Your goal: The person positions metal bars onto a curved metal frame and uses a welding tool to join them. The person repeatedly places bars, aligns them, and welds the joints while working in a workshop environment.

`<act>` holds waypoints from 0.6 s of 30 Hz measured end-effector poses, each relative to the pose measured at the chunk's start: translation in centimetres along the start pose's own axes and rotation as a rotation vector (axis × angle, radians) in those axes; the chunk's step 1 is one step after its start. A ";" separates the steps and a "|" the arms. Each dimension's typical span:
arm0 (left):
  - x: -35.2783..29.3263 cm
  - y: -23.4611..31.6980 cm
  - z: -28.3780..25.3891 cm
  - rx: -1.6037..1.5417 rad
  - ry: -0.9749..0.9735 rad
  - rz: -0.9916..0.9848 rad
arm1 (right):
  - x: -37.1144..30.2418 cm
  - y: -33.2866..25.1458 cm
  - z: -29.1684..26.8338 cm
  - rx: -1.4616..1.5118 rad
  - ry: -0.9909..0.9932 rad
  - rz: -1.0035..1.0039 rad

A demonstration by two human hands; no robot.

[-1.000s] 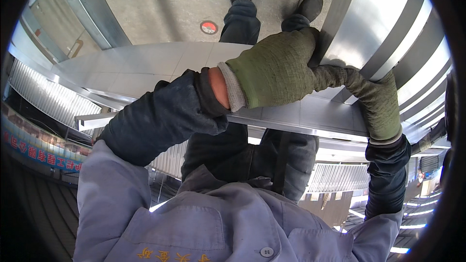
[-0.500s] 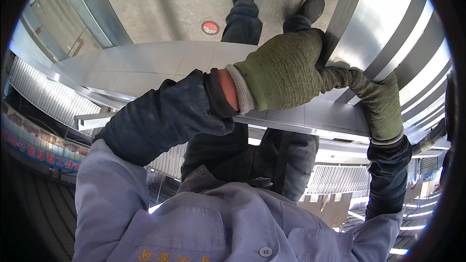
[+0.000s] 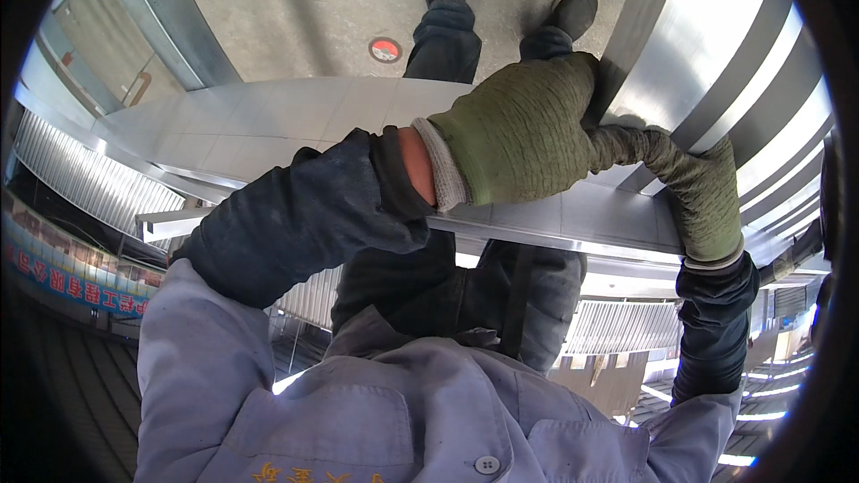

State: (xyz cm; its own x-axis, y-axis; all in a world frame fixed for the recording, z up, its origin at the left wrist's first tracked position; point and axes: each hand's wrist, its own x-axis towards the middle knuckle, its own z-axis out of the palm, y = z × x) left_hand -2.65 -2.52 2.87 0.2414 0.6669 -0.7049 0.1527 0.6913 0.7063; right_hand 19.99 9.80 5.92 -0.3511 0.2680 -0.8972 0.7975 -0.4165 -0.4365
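Observation:
My left hand [image 3: 523, 130], in a green knitted work glove, reaches across to the right and is closed at the near end of a wide silvery metal bar [image 3: 689, 45]. Its fingertips are hidden at the bar's edge. My right hand [image 3: 711, 192], in a matching glove, is bent round the near end of the same bar. The gloved fingers of my right hand point left and touch or nearly touch my left thumb. Below both hands runs a pale grey tiled-looking work surface [image 3: 277, 116].
More parallel metal bars [image 3: 761, 94] stand beside the held one at the right. A grey steel post [image 3: 165, 18] rises at the far left. My shoes [image 3: 573, 13] are on a concrete floor [image 3: 295, 0] with scattered scraps and a round red-and-white disc [image 3: 385, 50].

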 end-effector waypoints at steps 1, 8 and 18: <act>-0.1 0.1 -0.1 0.018 0.004 0.007 | 0.2 0.2 -0.4 -0.039 -0.021 0.005; 0.0 0.2 -0.1 -0.006 0.017 0.005 | 0.4 0.5 -0.5 0.077 -0.048 0.126; -0.4 0.3 0.1 0.125 0.117 0.062 | 0.3 -0.6 -0.1 0.053 -0.034 0.092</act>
State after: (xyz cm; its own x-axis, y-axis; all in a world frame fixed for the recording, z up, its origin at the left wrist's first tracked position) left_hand -2.61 -2.60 3.38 0.1424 0.7397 -0.6576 0.2611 0.6128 0.7459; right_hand 19.42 10.23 5.90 -0.2944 0.1975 -0.9350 0.8006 -0.4832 -0.3542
